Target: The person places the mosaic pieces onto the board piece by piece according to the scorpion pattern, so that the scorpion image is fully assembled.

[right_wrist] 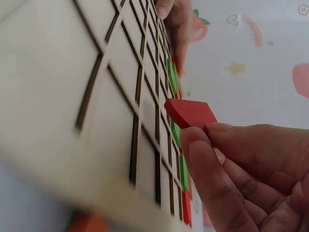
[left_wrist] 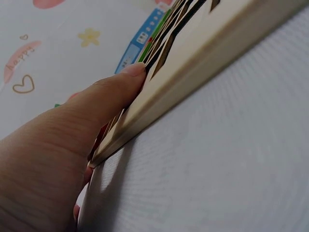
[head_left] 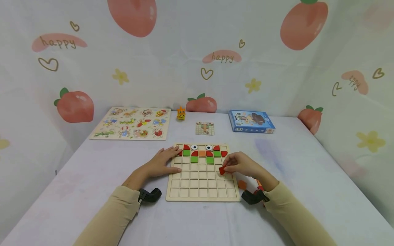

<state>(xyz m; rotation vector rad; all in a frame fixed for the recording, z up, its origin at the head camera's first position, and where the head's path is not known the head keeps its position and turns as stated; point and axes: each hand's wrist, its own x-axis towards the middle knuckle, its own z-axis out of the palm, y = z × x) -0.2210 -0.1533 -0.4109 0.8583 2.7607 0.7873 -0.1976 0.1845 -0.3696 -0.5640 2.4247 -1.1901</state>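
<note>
head view: here's the flat, solid-red angular piece, up over the right side of the pale wooden grid board, pinched between thumb and fingers of the right hand! left hand spread on the board's left edge, fingers extended, pressing lightly. green square tiles sit in the far rows; an orange flat tile lies just beside the near right, and farther off, a blue rectangular box.
</note>
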